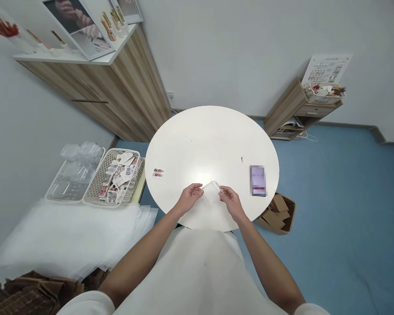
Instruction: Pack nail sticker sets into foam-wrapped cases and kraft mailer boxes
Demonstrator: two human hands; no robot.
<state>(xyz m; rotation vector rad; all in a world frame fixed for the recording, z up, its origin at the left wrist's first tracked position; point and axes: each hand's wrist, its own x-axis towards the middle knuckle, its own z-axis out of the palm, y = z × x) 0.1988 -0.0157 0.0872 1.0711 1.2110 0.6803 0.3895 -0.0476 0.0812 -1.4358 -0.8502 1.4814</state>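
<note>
Over the near edge of the round white table, my left hand (188, 197) pinches one side of a small whitish, partly see-through piece (211, 185). Its far edge bends to a peak between my hands; it looks like thin plastic, but its exact kind is unclear. My right hand (231, 201) grips the other side, fingers closed. Left of my hands lies a small card with two rows of coloured oval spots (158, 173). To the right, a phone with a blurred purple screen (258, 180) rests flat on the table.
The round table (210, 127) stands before me. Left are a basket of printed cards (93, 188), a basket of clear plastic boxes (61, 194) and white translucent sheets (68, 232). A carton of cardboard pieces (292, 214) sits at right. A wooden cabinet (138, 83) stands behind left.
</note>
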